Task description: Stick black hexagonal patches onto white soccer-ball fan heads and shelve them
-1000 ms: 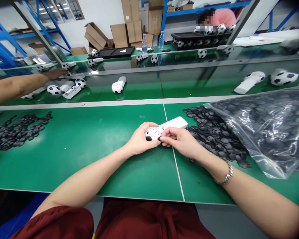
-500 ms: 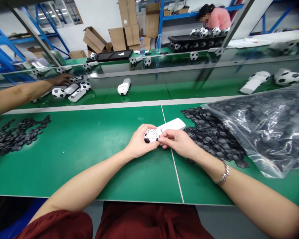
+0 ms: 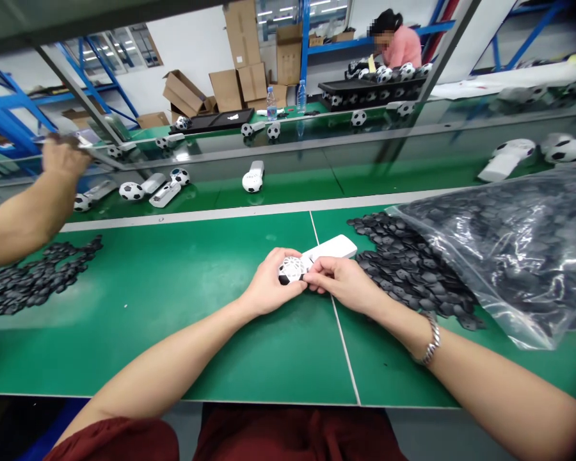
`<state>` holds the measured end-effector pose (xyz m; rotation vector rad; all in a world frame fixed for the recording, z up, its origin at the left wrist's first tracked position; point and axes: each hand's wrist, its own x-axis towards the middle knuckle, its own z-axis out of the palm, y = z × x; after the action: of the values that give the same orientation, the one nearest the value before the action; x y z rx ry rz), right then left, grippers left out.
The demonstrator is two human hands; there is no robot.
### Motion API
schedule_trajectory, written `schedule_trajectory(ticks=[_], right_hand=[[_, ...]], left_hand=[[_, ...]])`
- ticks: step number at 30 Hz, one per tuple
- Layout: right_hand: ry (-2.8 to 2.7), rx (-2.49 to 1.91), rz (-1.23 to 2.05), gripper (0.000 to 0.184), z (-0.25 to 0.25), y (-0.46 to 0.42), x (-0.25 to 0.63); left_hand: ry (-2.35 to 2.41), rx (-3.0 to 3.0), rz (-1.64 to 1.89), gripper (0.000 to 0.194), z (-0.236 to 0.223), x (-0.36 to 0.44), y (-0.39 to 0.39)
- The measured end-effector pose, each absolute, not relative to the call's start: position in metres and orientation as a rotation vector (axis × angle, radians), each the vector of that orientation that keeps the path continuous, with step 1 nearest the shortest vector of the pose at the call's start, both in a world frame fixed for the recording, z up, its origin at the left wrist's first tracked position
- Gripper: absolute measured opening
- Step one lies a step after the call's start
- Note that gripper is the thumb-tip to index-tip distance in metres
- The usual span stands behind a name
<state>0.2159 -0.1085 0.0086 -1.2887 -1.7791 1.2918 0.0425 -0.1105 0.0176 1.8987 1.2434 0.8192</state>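
Note:
Over the green table, my left hand [image 3: 272, 282] is closed around the ball-shaped head of a white handheld fan [image 3: 333, 250]. The head has a pale slotted grille and black football patches. Its handle points up and right, beyond my right hand. My right hand [image 3: 338, 282] pinches at the right edge of the ball head, thumb against forefinger. Whatever lies between those fingertips is hidden. Just right of this hand spreads a pile of small flat black pieces [image 3: 413, 272].
A clear plastic bag [image 3: 513, 237] full of black pieces lies at the right. Another black pile [image 3: 43, 272] is at the left, below a co-worker's arm [image 3: 33, 211]. Beyond a white edge strip [image 3: 211, 211], football-patterned fans [image 3: 253, 179] lie on a green belt.
The co-worker's hand has lifted away from the fans at the left. Fans on the near belt have shifted right, and the view has tilted slightly. My hands keep nearly the same hold.

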Motion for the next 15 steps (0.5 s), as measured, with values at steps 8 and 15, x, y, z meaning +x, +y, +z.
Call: schedule_trajectory(ticks=[8,15], right_hand=[[-2.026,-1.460,1.015,0.023,0.020,-0.104,0.217],[-2.306,-1.890,-0.164,0.026,0.023,-0.092,0.275]], left_hand=[[1.233,2.001,0.898,0.038,0.013,0.044,-0.099],[1.326,2.130,1.043,0.045,0.026,0.081,0.012]])
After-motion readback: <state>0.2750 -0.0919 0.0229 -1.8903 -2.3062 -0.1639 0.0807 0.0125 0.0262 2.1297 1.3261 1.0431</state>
